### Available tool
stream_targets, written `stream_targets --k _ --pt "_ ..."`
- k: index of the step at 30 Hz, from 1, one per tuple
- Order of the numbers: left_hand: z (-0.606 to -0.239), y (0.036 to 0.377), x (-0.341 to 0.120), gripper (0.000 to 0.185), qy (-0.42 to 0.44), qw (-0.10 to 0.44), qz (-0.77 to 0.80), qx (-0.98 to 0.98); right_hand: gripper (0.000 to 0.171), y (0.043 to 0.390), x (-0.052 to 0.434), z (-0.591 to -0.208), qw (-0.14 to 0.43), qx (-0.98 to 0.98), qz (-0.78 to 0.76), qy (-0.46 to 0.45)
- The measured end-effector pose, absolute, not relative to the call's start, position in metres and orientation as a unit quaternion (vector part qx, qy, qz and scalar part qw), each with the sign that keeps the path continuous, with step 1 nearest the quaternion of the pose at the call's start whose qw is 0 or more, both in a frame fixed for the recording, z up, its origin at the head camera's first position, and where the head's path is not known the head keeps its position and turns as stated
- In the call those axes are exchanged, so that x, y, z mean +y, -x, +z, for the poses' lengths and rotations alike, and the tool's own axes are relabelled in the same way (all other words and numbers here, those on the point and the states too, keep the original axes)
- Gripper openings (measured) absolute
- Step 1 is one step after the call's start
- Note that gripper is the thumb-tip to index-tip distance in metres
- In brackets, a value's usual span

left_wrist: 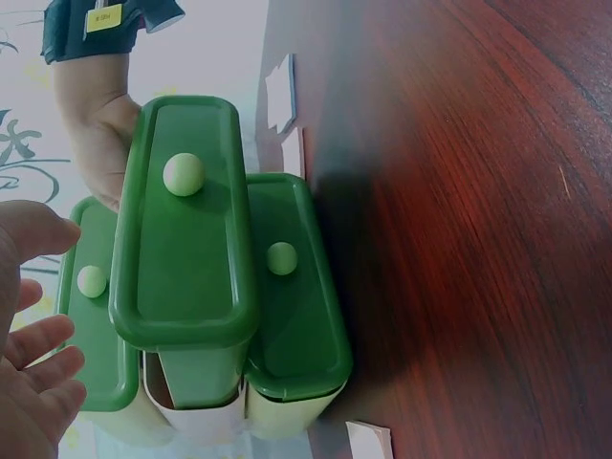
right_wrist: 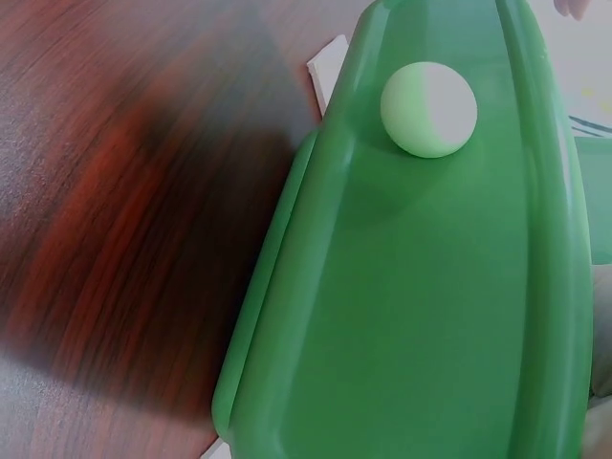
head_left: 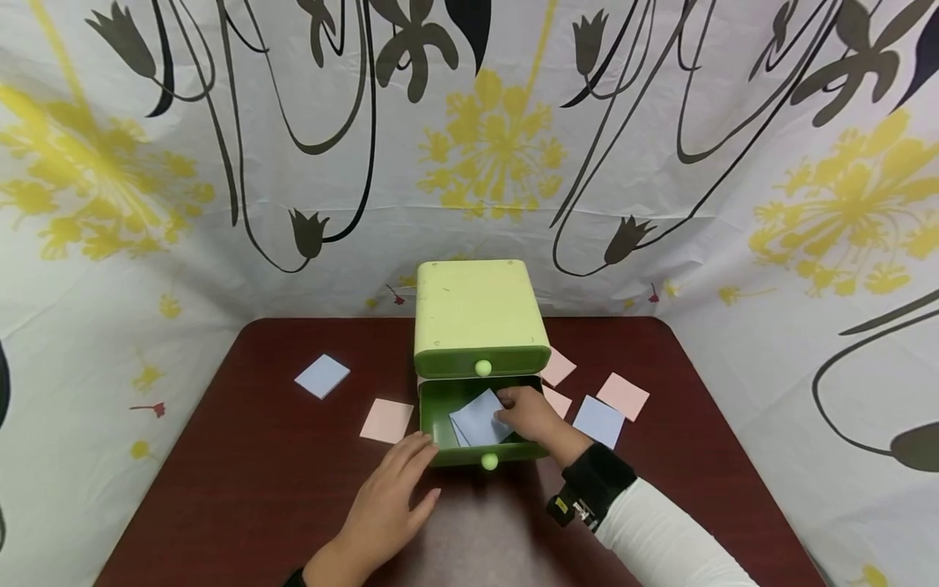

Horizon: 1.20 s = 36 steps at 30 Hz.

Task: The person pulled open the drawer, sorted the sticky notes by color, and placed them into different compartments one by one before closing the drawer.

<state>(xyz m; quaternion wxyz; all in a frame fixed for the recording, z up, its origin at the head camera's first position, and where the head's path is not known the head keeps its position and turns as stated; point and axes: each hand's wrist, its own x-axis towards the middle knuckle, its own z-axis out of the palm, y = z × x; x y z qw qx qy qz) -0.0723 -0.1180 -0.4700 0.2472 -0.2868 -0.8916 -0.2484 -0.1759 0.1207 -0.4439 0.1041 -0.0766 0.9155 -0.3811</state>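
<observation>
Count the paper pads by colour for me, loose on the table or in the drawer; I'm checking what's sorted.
Blue pads: 3 (table left, table right, in the open drawer under the right hand)
Pink pads: 4 ()
Total: 7

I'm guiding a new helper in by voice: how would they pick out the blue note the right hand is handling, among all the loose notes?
Find the green drawer box at the back middle of the dark red table. Its pulled-out drawer sits just in front. The blue note lies inside it under the right hand, while the other notes lie on the tabletop.
</observation>
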Motion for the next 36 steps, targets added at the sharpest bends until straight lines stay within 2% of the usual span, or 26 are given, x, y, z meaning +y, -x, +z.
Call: stream_targets --k 8,17,28,36 --pt "-0.467 0.071 -0.109 0.056 0.287 0.218 -0.245 -0.9 0.039 0.172 0.128 -0.442 0.081 0.918 -0.374 0.106" --pt "-0.467 0.073 -0.092 0.056 0.333 0.224 -0.242 -0.883 0.043 0.168 0.168 -0.431 0.108 0.872 -0.451 0.154" --pt "-0.465 0.07 -0.074 0.056 0.368 0.208 -0.238 -0.874 0.042 0.166 0.212 -0.419 0.096 0.858 -0.502 0.055" --pt "-0.47 0.066 -0.064 0.057 0.389 0.208 -0.226 -0.869 0.038 0.175 0.237 -0.436 0.054 0.895 -0.443 0.022"
